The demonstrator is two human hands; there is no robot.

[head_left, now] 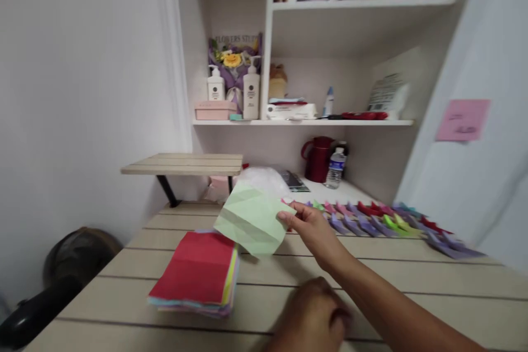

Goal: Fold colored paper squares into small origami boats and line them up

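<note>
My right hand (307, 225) reaches in from the right, thumb and fingers closed on the edge of a light green sheet of paper (251, 217). Crease lines cross the sheet, which is held above the table and tilted. Just left of it lies a stack of coloured paper squares (196, 267) with a red sheet on top; yellow, blue and purple edges show beneath. My left hand (315, 316), blurred, is low at the front near my right forearm. Its fingers look curled in, and no object shows in it.
Rows of folded coloured paper pieces (371, 220) line the table's back right. Behind the green sheet is a clear plastic bag (264, 176). A small raised shelf (185, 164) stands at the back left. A red jug (318, 159) and a water bottle (335, 168) stand farther back.
</note>
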